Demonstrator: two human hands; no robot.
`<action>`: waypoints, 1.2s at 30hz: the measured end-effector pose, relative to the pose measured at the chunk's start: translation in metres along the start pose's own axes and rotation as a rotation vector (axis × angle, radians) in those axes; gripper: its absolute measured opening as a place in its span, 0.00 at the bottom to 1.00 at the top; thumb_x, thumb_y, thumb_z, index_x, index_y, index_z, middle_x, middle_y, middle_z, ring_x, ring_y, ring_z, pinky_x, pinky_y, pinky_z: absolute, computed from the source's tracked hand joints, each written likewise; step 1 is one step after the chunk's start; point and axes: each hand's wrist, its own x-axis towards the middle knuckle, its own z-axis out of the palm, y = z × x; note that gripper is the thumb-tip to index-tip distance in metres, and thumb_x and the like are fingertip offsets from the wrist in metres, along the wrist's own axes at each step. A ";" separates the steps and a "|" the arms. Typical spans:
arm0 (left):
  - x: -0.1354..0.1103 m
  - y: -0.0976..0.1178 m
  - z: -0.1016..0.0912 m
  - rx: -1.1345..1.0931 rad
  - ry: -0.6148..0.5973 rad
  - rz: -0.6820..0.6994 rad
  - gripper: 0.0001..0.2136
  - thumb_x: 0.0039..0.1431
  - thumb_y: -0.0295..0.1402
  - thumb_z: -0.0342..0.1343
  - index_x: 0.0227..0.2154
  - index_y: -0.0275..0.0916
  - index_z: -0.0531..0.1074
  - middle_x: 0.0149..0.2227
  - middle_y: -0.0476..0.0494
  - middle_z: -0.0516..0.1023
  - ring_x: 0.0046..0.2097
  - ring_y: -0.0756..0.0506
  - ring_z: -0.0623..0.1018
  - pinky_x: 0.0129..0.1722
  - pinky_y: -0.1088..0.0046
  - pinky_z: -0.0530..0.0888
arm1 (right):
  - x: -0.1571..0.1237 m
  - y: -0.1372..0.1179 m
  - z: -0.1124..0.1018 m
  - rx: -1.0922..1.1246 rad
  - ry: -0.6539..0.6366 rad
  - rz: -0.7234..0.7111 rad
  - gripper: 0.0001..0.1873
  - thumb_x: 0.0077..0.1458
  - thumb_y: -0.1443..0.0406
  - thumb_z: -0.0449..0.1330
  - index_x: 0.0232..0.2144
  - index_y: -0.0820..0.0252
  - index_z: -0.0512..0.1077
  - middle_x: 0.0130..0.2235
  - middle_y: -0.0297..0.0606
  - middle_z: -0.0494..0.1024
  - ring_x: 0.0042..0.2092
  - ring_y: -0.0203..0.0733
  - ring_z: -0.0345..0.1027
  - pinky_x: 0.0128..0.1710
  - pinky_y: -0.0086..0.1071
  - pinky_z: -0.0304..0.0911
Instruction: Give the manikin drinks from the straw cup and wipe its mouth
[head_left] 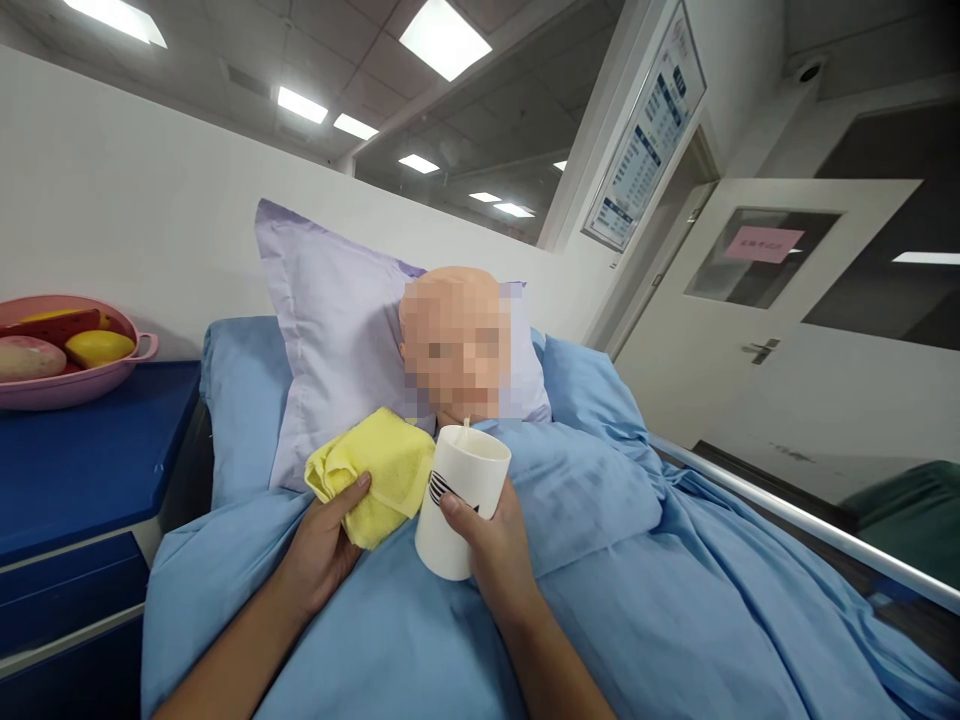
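My left hand is closed on a folded yellow cloth, thumb on top and fingers underneath. Wrapped round a white mug with black stripes is my right hand. A short pale straw or stick rises from the mug's rim; what the mug contains cannot be made out. Just beyond the mug, a bald manikin head rests against a lilac pillow, its face blurred. The cloth lies left of the mug, below the head. A blue quilt covers the body under my hands.
On the left, a blue bedside cabinet bears a pink basin with fruit-like items in it. A metal bed rail runs along the right side. Behind it stands a door with a pink sign. A white wall backs the bed.
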 end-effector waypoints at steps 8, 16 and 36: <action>-0.001 0.000 0.001 0.004 -0.004 0.000 0.28 0.59 0.29 0.59 0.62 0.40 0.61 0.59 0.37 0.72 0.58 0.36 0.73 0.59 0.58 0.72 | 0.002 0.000 0.000 0.004 0.000 -0.015 0.34 0.43 0.52 0.70 0.51 0.58 0.70 0.38 0.38 0.77 0.38 0.45 0.70 0.36 0.36 0.68; 0.000 -0.002 -0.003 0.012 0.009 0.005 0.28 0.59 0.30 0.60 0.61 0.39 0.63 0.60 0.36 0.71 0.59 0.36 0.72 0.60 0.58 0.72 | 0.004 0.006 -0.003 0.082 0.025 0.017 0.35 0.43 0.52 0.70 0.52 0.58 0.69 0.40 0.39 0.78 0.36 0.45 0.72 0.35 0.37 0.70; 0.000 -0.002 -0.003 0.003 -0.001 -0.003 0.28 0.59 0.29 0.60 0.62 0.38 0.61 0.59 0.36 0.71 0.59 0.37 0.73 0.61 0.59 0.70 | 0.002 0.006 -0.002 0.103 0.067 0.034 0.35 0.42 0.52 0.71 0.51 0.58 0.69 0.41 0.41 0.79 0.40 0.50 0.74 0.38 0.40 0.71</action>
